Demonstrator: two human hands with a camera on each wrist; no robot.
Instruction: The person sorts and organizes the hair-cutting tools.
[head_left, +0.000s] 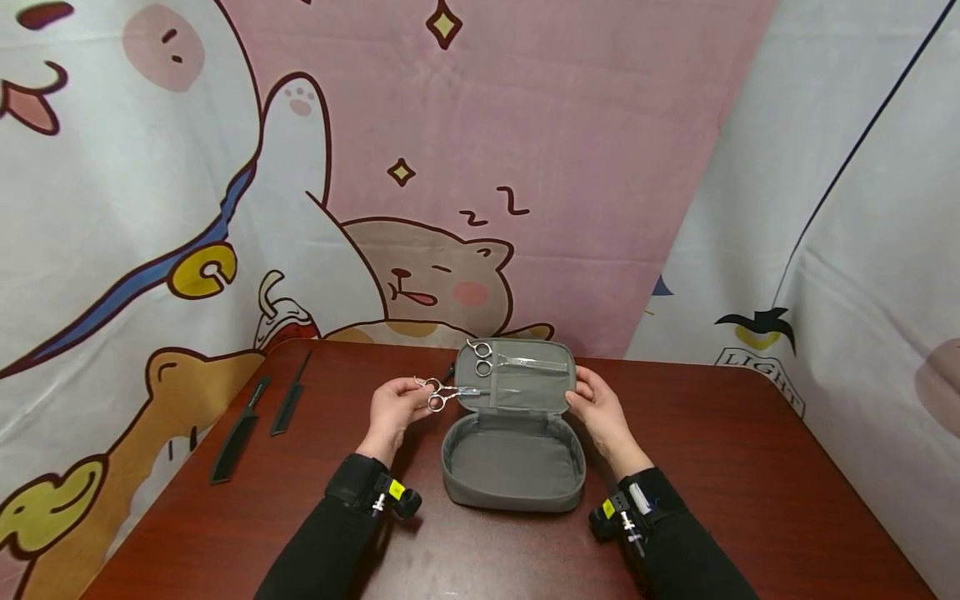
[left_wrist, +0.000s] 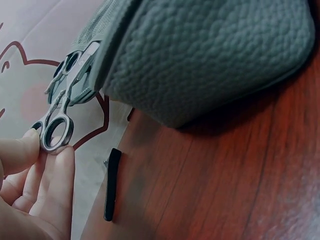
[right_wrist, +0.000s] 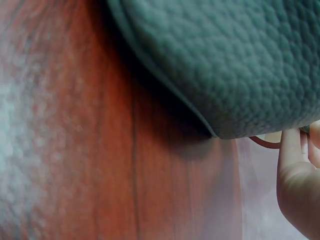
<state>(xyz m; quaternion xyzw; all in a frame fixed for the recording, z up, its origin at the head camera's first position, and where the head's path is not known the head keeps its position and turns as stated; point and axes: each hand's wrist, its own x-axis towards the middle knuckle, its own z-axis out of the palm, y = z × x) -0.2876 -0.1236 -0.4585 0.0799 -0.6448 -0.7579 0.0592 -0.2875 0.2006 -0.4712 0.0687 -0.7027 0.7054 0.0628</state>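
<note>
Left hand (head_left: pixel 393 412) in the head view: your thumb and fingers pinch the ring end of the silver metal scissors (head_left: pixel 456 391), left of the grey, pebbled, rounded-rectangular case (head_left: pixel 513 493).
Right hand (head_left: pixel 600 408) in the head view: you grip the right edge of the case's raised grey lid (head_left: pixel 536 403); a firm hold should stop it tipping.
Scissors in the head view: the blades overlap the case's inner lid, below the second silver metal scissors (head_left: pixel 483 358) and near a clear plastic strip (head_left: pixel 536 364). Whether the tips sit in a pocket is too small to tell; best move them straight along their length, blades closed.
Combs in the head view: a long-handled black comb (head_left: pixel 240 442) and a slim-tailed black comb (head_left: pixel 288 404) lie well left of the case.
Rings in the left wrist view: your thumb and fingertips hold them beside the case; a light, level pinch should avoid snagging.
Lid edge in the right wrist view: the case hides most of your fingertips, so judge that grip from above.
</note>
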